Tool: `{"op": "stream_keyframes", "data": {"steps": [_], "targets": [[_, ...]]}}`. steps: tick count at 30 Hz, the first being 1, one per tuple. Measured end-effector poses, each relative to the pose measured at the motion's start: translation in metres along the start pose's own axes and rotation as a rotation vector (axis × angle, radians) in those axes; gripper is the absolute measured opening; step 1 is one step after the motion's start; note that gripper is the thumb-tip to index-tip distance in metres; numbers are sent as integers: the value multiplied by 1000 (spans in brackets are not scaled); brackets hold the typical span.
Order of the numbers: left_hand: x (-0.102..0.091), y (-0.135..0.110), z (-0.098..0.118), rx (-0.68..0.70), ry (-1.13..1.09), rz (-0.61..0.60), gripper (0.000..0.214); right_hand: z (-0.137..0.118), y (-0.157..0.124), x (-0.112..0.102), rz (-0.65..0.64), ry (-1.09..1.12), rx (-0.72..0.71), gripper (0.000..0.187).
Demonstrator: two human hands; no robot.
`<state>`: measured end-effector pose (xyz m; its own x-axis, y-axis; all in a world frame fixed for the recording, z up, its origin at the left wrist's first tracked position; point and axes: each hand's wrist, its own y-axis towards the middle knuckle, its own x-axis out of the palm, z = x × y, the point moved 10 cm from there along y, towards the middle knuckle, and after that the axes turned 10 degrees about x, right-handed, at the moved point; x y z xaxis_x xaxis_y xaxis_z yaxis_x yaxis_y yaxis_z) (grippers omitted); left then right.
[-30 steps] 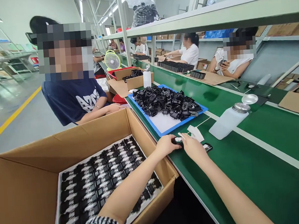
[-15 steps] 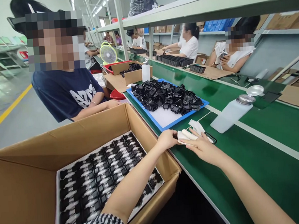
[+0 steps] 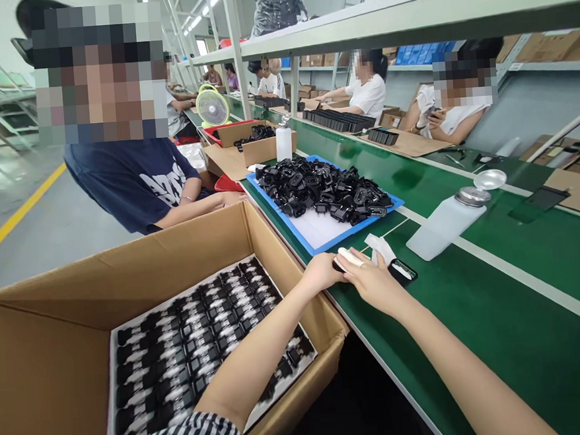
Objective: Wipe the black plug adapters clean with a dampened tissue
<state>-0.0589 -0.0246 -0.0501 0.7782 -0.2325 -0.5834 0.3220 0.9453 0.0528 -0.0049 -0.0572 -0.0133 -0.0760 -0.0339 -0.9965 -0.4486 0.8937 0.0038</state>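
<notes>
Leftmost, a large cardboard box [image 3: 139, 268] is seen beside the belt, its floor packed with ordered rows of black plug adapters [image 3: 199, 336], presumably so that finished pieces can be dropped in within easy reach. Just past its near corner, the left hand [image 3: 321, 273] is closed around a small black adapter [image 3: 340, 265], which is steadied at the edge of the green conveyor belt [image 3: 476, 324]. Pressed against it from the other side is the right hand [image 3: 374, 283], by which a white wipe [image 3: 352, 258] is pinched and laid over the adapter's top; the piece thus lies between both grips, mostly hidden. Just right of the hands, a second dark piece [image 3: 402, 271] and a loose white cloth [image 3: 379, 246] rest on the belt. Behind, a blue-rimmed tray [image 3: 321, 238] is heaped with loose adapters, and further right a white dispenser bottle [image 3: 442, 227] lies tipped on its side.
</notes>
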Motion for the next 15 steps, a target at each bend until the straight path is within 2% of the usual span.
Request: {"op": "stream_keyframes", "data": {"steps": [3, 7, 9, 12, 15], "targets": [[1, 1, 0, 6, -24, -11, 29, 15, -7, 7, -73, -36, 47, 40], [3, 2, -3, -18, -3, -19, 35, 52, -11, -10, -123, -50, 274, 39], [4, 1, -1, -11, 36, -23, 34, 67, -14, -31, -100, 122, 374, 40], [4, -5, 9, 36, 98, -38, 37, 100, -24, -61, -16, 507, 526, 40], [-10, -9, 14, 42, 149, -12, 47, 152, -45, -65, 20, 751, 689, 36]]}}
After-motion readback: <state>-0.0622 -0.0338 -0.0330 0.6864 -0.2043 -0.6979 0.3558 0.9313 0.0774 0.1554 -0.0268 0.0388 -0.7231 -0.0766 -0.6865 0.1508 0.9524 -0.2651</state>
